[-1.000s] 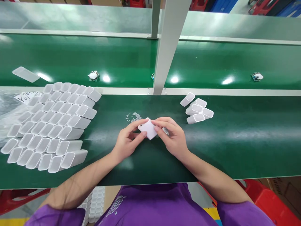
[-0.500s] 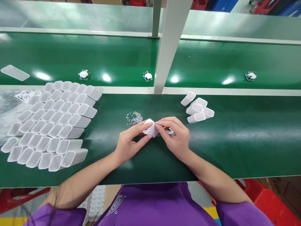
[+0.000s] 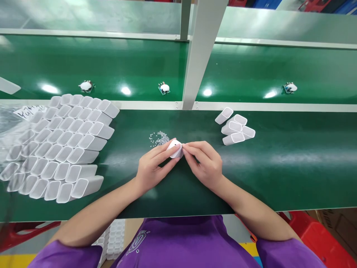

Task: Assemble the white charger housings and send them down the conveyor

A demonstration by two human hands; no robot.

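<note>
Near the middle of the green bench, my left hand point(image 3: 153, 165) is closed around a white plastic housing point(image 3: 175, 149), with the thumb below and fingers above. A small dark spot shows on the housing's upturned end. The fingertips of my right hand point(image 3: 205, 162) are pinched together at the housing's right edge. Whatever they hold, if anything, is too small or hidden to make out. Just behind my left fingers lies a loose pile of tiny clear pieces point(image 3: 160, 139).
Rows of white open-ended housings point(image 3: 89, 142) fill the bench's left side, beside a clear plastic bag point(image 3: 9, 126). Several more housings point(image 3: 234, 128) lie at the right. Beyond a metal rail, small circuit boards with white domes point(image 3: 164, 88) sit on a green belt. A pale post point(image 3: 199, 48) rises centrally.
The housing has turned in my left hand, so its end with the dark spot now shows. My right hand stays at its edge. The circuit boards on the belt have shifted left.
</note>
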